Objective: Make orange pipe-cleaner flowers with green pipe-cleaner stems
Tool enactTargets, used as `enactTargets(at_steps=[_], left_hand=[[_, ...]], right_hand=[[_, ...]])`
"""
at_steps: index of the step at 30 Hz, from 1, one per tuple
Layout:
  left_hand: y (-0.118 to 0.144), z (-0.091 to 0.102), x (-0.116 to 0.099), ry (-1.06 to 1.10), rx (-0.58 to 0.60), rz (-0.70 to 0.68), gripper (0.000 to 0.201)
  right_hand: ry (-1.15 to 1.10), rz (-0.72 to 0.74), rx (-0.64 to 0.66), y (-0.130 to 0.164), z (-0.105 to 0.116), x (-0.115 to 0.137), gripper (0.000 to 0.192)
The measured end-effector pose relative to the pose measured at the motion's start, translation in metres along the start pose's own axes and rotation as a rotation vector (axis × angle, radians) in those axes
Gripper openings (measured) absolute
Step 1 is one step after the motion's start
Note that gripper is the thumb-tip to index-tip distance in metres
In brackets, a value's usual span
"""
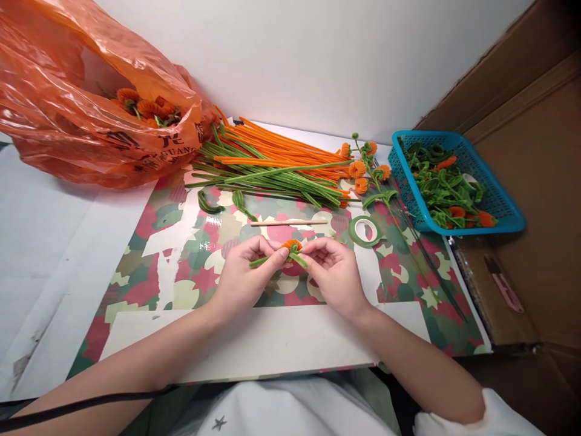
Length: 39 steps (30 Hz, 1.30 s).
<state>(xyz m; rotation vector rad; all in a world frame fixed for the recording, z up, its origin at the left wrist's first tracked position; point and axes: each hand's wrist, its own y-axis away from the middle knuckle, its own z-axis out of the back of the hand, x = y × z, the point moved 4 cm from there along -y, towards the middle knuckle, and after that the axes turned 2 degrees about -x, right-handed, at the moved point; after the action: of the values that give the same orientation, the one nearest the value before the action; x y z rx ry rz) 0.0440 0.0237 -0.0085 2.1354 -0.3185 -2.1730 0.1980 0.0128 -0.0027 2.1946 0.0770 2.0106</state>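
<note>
Over the middle of the patterned camouflage-and-star paper mat (181,266), the left hand (240,278) and right hand (333,275) both pinch a small orange fuzzy pipe-cleaner flower with a green stem (290,249) between fingertips, held just above the mat. Beyond the hands lie a thin wooden stick (288,223) and a roll of green floral tape (365,231), with a heap of long orange and green pipe cleaners (276,163) along the mat's far edge. An orange plastic bag (82,103) sits at the far left corner and a blue plastic basket of green and orange pieces (454,181) at the far right.
</note>
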Motion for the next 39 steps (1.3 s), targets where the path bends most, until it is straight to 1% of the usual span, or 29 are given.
enactTargets(at_steps=[3, 6, 9, 13, 15, 17, 18, 19, 20, 21, 23, 24, 25, 26, 28, 31, 36, 39], left_hand=[[0.001, 0.000, -0.004, -0.047, -0.014, -0.051, 0.030], [0.002, 0.000, -0.008, -0.088, -0.033, -0.139, 0.028], [0.004, -0.002, -0.012, -0.117, -0.039, -0.234, 0.025], [0.008, -0.005, -0.017, -0.122, -0.007, -0.353, 0.021], [0.008, -0.005, -0.017, -0.117, 0.000, -0.353, 0.020], [0.007, -0.004, -0.016, -0.108, -0.018, -0.296, 0.022], [0.005, -0.003, -0.014, -0.097, -0.030, -0.247, 0.024], [0.004, -0.002, -0.011, -0.077, -0.043, -0.188, 0.026], [0.002, 0.000, -0.008, -0.042, -0.052, -0.122, 0.028], [0.000, 0.000, -0.005, 0.006, -0.054, -0.050, 0.030], [-0.003, 0.000, 0.002, 0.129, -0.027, 0.096, 0.034], [-0.004, -0.001, 0.005, 0.189, -0.004, 0.162, 0.036], [-0.005, -0.002, 0.006, 0.240, 0.019, 0.216, 0.038], [-0.005, -0.003, 0.007, 0.278, 0.042, 0.262, 0.040], [-0.005, -0.004, 0.007, 0.323, 0.064, 0.321, 0.042], [-0.005, -0.004, 0.006, 0.338, 0.063, 0.354, 0.043], [-0.004, -0.001, 0.008, 0.311, 0.054, 0.321, 0.041], [-0.003, 0.000, 0.009, 0.270, 0.031, 0.290, 0.040]], right_hand=[[-0.043, -0.023, 0.002, -0.001, 0.000, 0.001, 0.011], [-0.110, -0.117, 0.014, -0.003, 0.001, 0.003, 0.017], [-0.236, -0.265, 0.029, -0.003, 0.003, 0.002, 0.025], [-0.420, -0.525, 0.131, -0.001, 0.002, -0.005, 0.032], [-0.459, -0.587, 0.157, 0.000, 0.003, -0.008, 0.034], [-0.401, -0.562, 0.120, -0.001, 0.007, -0.008, 0.034], [-0.334, -0.497, 0.085, -0.002, 0.010, -0.006, 0.032], [-0.247, -0.388, 0.048, -0.004, 0.013, -0.003, 0.028], [-0.143, -0.237, 0.018, -0.006, 0.015, 0.003, 0.023], [-0.024, -0.055, 0.002, -0.007, 0.017, 0.010, 0.017], [0.232, 0.329, 0.012, -0.006, 0.016, 0.024, 0.006], [0.359, 0.489, 0.030, -0.004, 0.013, 0.029, 0.006], [0.475, 0.612, 0.050, -0.002, 0.011, 0.032, 0.008], [0.568, 0.701, 0.069, -0.001, 0.009, 0.033, 0.010], [0.687, 0.799, 0.089, 0.001, 0.007, 0.033, 0.012], [0.776, 0.877, 0.089, 0.001, 0.007, 0.033, 0.009], [0.958, 1.100, 0.068, 0.004, 0.003, 0.031, 0.013], [1.015, 1.135, 0.049, 0.004, 0.001, 0.026, 0.017]])
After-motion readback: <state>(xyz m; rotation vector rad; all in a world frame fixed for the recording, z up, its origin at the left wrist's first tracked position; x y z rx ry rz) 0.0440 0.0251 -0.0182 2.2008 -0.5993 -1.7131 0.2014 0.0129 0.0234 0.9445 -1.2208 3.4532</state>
